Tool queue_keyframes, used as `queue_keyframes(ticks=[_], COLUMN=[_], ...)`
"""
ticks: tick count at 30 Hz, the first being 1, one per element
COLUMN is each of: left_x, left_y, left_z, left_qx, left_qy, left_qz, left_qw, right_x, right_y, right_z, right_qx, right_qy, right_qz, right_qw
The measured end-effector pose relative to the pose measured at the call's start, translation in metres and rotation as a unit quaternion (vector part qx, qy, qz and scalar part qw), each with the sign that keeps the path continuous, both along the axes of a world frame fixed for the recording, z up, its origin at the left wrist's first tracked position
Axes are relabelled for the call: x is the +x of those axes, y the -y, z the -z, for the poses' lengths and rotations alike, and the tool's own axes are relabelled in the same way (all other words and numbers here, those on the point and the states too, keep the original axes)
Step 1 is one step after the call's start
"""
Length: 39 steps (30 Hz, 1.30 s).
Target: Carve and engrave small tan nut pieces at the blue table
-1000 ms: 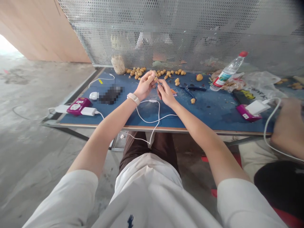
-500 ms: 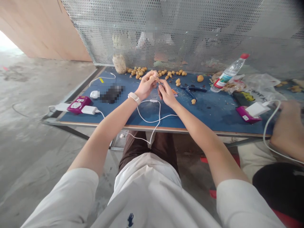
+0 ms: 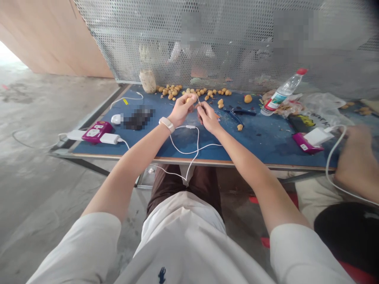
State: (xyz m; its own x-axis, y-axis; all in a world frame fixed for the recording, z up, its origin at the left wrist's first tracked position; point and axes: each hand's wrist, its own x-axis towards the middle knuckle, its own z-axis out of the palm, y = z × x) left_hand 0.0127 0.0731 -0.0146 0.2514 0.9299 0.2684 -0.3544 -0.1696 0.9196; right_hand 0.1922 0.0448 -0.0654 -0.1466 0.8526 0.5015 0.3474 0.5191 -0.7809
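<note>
Hands: left hand [image 3: 181, 109] pinched a tan rounded piece [image 3: 188, 100]; right hand [image 3: 208, 118] gripped a thin tool [image 3: 198, 100], fingers curled. Tool type too small to tell.
Held piece: at the left fingertips, over the table [image 3: 260, 150]; tool tip met or nearly met it, contact unclear.
Last second: pose nearly unchanged. Right hand covered a bit more of the orange scrap [image 3: 218, 117]. My read: slow, fine work at one spot, no regrip.
White cable [image 3: 197, 146]: looped below the hands, hanging over the near edge.
Purple power blocks: one on the left [image 3: 97, 131], one on the right [image 3: 308, 144], white plugs attached.
Co-worker's arm [image 3: 355, 157]: far right, blurred.
Blue-handled pliers [image 3: 233, 117]: right of the right hand, small tan piece [image 3: 239, 127] by one handle end.
Dark item [image 3: 137, 118]: left of the hands, pixelated, couldn't identify.
Tan pieces [image 3: 172, 94]: loose row beyond the hands.
Jar [image 3: 147, 81]: left end of that row, contents unclear.
Bottle [image 3: 280, 94]: back right, red cap, looked tilted, beside a clear plastic bag [image 3: 322, 110].
Mesh panel [image 3: 237, 47]: behind everything on the table.
</note>
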Motion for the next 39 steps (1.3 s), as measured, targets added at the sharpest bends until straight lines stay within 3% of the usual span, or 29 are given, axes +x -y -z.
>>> queue_keyframes(ticks=[6, 9, 13, 22, 28, 34, 39], left_x=[-0.014, -0.025, -0.036, -0.048, -0.042, -0.033, -0.039], left_y=[-0.001, -0.006, -0.012, -0.005, 0.005, 0.026, 0.045], left_z=[-0.008, -0.008, -0.003, -0.003, -0.004, -0.013, -0.009], left_qx=[-0.087, -0.143, -0.158, -0.169, -0.153, -0.196, -0.209], left_qy=[0.001, 0.010, 0.042, 0.040, 0.025, 0.017, -0.030], left_qz=[-0.091, -0.112, -0.158, -0.192, -0.178, -0.108, -0.070], left_qw=[0.992, 0.983, 0.974, 0.966, 0.972, 0.975, 0.975], right_x=[0.010, 0.007, -0.007, -0.028, -0.018, 0.012, 0.018], right_y=[0.009, 0.013, 0.029, 0.052, 0.047, 0.035, 0.031], right_z=[-0.025, -0.033, -0.032, -0.036, -0.030, -0.011, -0.003], right_qx=[-0.017, -0.067, -0.082, -0.107, -0.063, -0.033, 0.001], right_qy=[0.100, 0.142, 0.224, 0.328, 0.356, 0.328, 0.317], right_qz=[0.066, 0.040, -0.048, -0.078, -0.089, -0.116, -0.139], right_qw=[0.993, 0.987, 0.970, 0.935, 0.928, 0.937, 0.938])
